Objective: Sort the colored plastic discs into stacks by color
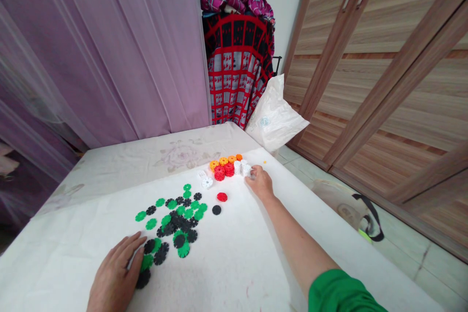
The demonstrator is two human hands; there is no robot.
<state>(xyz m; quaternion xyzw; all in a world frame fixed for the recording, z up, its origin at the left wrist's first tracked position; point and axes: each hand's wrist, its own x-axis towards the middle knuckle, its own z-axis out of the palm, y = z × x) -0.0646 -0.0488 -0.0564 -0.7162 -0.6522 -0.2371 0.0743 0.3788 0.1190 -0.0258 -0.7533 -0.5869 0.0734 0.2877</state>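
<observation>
My left hand [119, 270] lies on the table with its fingers stretched out, its fingertips beside the near edge of a loose spread of green notched discs [184, 250] and black notched discs [161, 254]. At the far right, my right hand [261, 181] has its thumb and fingers closed about a stack of white discs [246, 171]. Left of that stand another white stack [237, 167], stacks of red discs [219, 173] and a row of orange stacks [223, 161]. A few white discs [207, 183] lie apart, left of the red ones.
A small red pile [222, 197] and a single black disc [216, 210] lie mid-table on the white cloth [226, 263]. A white plastic bag [274, 117] hangs at the table's far right corner. Wooden wardrobe doors [365, 83] stand right, purple curtains [146, 48] left.
</observation>
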